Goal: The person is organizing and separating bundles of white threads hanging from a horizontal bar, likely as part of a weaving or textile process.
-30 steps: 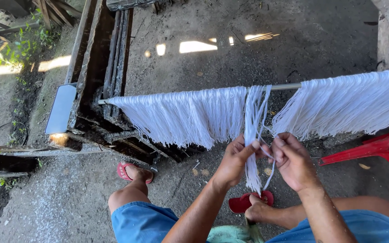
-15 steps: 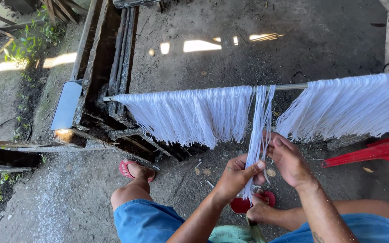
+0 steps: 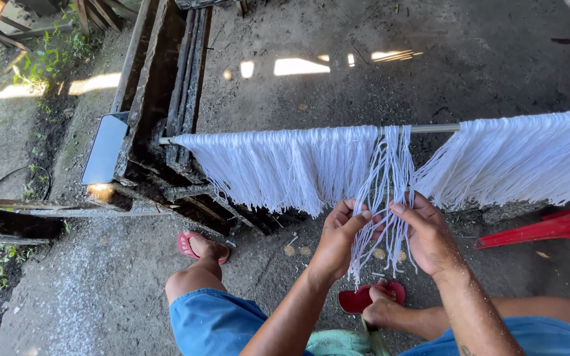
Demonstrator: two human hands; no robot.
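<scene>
strands: thin white stringy strands draped over a grey metal rod, one loose bunch hanging apart
left hand: fingers curled, pinching that bunch
right hand: fingers closed on it too

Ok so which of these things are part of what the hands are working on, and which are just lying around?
In use:
left hand
right hand
hanging bundle of white strands between the hands
metal rod it hangs from
other white strands on the rod

Lying about:
red plastic chair
wooden frame
flat grey panel
concrete floor
</scene>
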